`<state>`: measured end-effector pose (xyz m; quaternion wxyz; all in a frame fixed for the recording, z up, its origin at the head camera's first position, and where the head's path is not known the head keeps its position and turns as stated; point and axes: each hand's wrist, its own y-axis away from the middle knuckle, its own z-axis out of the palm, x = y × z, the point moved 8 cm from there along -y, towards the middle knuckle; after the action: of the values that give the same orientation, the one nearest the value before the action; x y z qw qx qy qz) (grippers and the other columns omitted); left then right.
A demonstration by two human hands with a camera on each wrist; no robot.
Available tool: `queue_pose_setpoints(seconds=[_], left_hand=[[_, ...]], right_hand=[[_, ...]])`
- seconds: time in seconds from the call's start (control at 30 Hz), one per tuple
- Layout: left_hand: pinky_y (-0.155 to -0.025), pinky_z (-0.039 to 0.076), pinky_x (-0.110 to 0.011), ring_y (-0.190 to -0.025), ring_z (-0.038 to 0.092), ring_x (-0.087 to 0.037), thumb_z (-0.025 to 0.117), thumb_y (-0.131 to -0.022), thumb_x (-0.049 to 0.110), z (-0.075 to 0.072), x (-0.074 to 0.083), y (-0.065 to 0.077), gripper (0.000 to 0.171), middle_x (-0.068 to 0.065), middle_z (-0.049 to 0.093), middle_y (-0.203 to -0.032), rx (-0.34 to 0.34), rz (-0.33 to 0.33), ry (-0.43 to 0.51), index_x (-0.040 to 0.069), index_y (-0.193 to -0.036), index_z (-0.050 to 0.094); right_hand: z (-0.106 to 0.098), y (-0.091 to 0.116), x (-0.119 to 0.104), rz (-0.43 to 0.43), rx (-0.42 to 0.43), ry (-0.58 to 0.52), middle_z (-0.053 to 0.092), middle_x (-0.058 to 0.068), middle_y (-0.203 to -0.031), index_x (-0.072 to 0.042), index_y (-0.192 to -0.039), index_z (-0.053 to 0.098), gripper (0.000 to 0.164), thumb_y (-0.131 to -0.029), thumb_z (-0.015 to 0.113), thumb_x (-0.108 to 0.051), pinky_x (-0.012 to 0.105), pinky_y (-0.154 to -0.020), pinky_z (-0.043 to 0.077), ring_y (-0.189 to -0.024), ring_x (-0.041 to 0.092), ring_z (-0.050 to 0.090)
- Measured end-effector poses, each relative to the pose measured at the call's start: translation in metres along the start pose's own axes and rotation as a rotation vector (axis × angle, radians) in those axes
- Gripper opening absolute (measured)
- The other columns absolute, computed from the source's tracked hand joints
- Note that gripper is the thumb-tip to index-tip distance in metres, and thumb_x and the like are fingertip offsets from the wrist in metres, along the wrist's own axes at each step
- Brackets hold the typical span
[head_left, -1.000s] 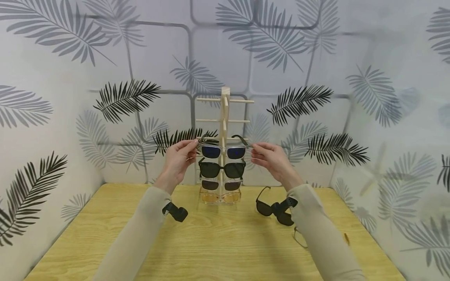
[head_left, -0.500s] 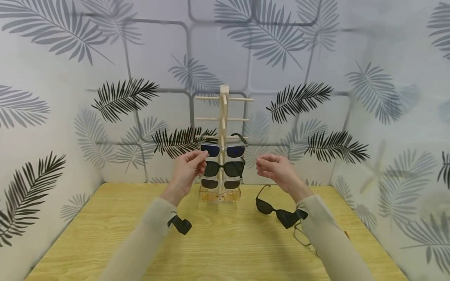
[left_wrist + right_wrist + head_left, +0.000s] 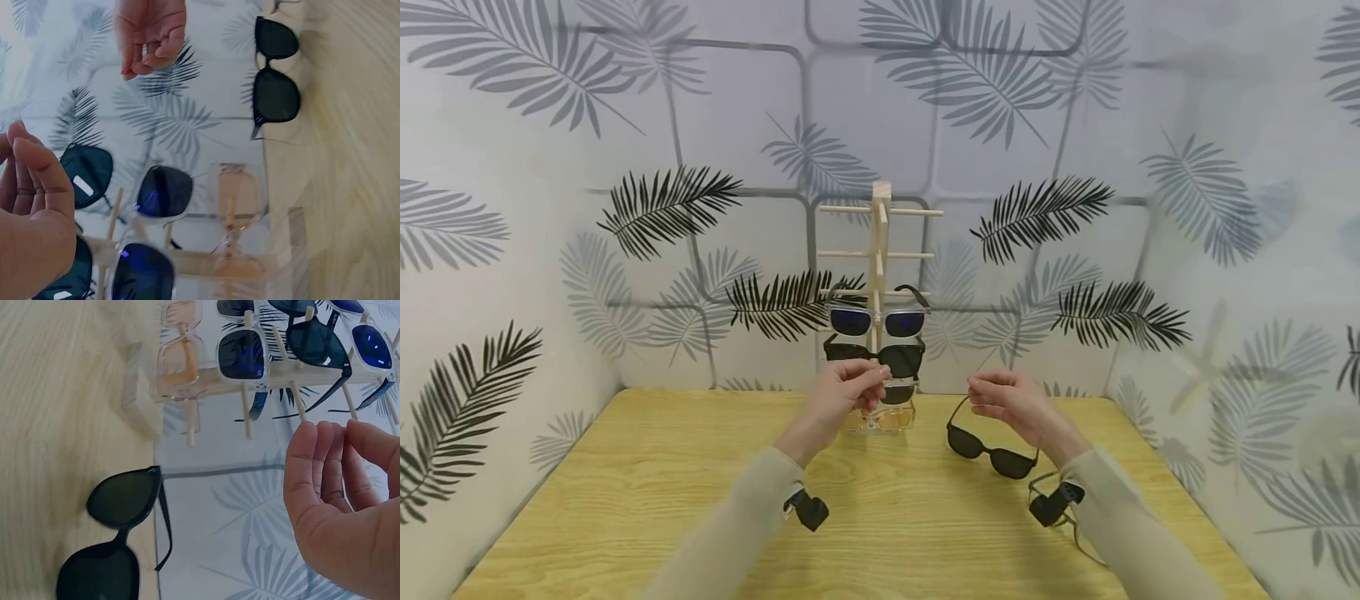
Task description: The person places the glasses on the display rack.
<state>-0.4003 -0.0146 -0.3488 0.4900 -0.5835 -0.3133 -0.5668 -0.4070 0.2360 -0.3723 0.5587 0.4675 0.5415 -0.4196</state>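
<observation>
Four-tier detail aside, a wooden eyewear rack (image 3: 882,237) carries several pairs: clear-framed sunglasses with blue lenses (image 3: 905,323) on top, black sunglasses (image 3: 901,361) under them, then a dark-lensed pair (image 3: 897,394) and amber-tinted glasses (image 3: 895,418). My left hand (image 3: 838,400) hovers before the rack, hiding part of the lower pairs, its fingers loosely bent around nothing. My right hand (image 3: 1018,408) hangs above loose black sunglasses (image 3: 1011,463) on the table. In the right wrist view, this hand (image 3: 344,494) is bare, apart from those sunglasses (image 3: 119,506).
Thin-rimmed eyeglasses (image 3: 1086,546) lie on the wooden table (image 3: 647,492), partly behind the right wrist camera and sleeve. The rack's upper pegs (image 3: 917,212) bear no glasses. A leaf-patterned wall (image 3: 760,108) stands behind the table.
Both hands have let go of the top clear-framed sunglasses, which stay on the rack. They have come down; the left hand moved right, the right hand toward the loose black sunglasses.
</observation>
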Motion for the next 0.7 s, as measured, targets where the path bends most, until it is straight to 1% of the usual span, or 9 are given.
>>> queue_pose_setpoints(seconds=[0.1,0.23,0.33,0.43,0.5,0.57,0.7], left_hand=[[-0.056,0.049,-0.025,-0.059,0.056,-0.012,0.067,-0.095,0.019,0.014,-0.013,0.001,0.030,-0.002,0.065,-0.073,-0.060,-0.031,-0.021,-0.009,-0.105,0.066],[-0.057,0.050,-0.023,-0.061,0.058,-0.012,0.066,-0.095,0.015,0.026,-0.032,0.002,0.023,-0.002,0.066,-0.075,-0.107,-0.076,-0.047,-0.006,-0.104,0.069],[-0.058,0.051,-0.022,-0.061,0.059,-0.010,0.066,-0.095,0.014,0.031,-0.044,0.001,0.023,-0.001,0.067,-0.076,-0.109,-0.099,-0.068,-0.006,-0.105,0.069],[-0.059,0.052,-0.022,-0.062,0.060,-0.010,0.067,-0.094,0.014,0.037,-0.055,-0.001,0.026,0.000,0.068,-0.076,-0.099,-0.117,-0.085,-0.008,-0.108,0.068],[-0.059,0.053,-0.022,-0.063,0.061,-0.010,0.067,-0.094,0.015,0.040,-0.062,-0.003,0.025,0.000,0.068,-0.077,-0.086,-0.119,-0.103,-0.006,-0.107,0.069],[-0.060,0.054,-0.022,-0.066,0.062,-0.011,0.066,-0.094,0.013,0.046,-0.068,-0.006,0.023,-0.002,0.069,-0.080,-0.085,-0.119,-0.112,-0.005,-0.107,0.069],[-0.067,0.057,-0.025,-0.074,0.064,-0.012,0.064,-0.095,0.008,0.055,-0.079,-0.007,0.019,-0.010,0.070,-0.093,-0.091,-0.119,-0.134,-0.005,-0.108,0.069]], right_hand=[[-0.007,0.006,0.010,0.014,-0.011,0.026,0.066,0.001,-0.094,-0.003,-0.112,0.062,0.020,-0.098,0.062,-0.017,0.030,-0.084,0.058,-0.084,0.013,0.065],[-0.015,0.014,0.024,0.051,-0.020,0.044,0.065,0.001,-0.096,-0.003,-0.115,0.062,0.023,-0.098,0.062,-0.017,0.029,-0.083,0.058,-0.085,0.013,0.065],[-0.020,0.019,0.034,0.078,-0.019,0.033,0.065,0.002,-0.099,-0.003,-0.117,0.061,0.024,-0.098,0.062,-0.018,0.029,-0.084,0.058,-0.087,0.013,0.065],[-0.025,0.023,0.042,0.093,-0.027,0.052,0.063,0.002,-0.101,0.000,-0.124,0.057,0.032,-0.099,0.060,-0.020,0.028,-0.084,0.057,-0.089,0.012,0.064],[-0.030,0.026,0.047,0.093,-0.030,0.063,0.062,0.001,-0.103,0.004,-0.131,0.052,0.040,-0.100,0.059,-0.020,0.027,-0.084,0.056,-0.091,0.011,0.063],[-0.035,0.030,0.051,0.088,-0.039,0.073,0.061,0.000,-0.106,0.009,-0.138,0.044,0.049,-0.101,0.057,-0.020,0.026,-0.086,0.056,-0.094,0.010,0.062],[-0.045,0.035,0.059,0.077,-0.050,0.063,0.058,0.002,-0.114,0.015,-0.145,0.031,0.059,-0.102,0.055,-0.018,0.025,-0.090,0.055,-0.099,0.007,0.062]])
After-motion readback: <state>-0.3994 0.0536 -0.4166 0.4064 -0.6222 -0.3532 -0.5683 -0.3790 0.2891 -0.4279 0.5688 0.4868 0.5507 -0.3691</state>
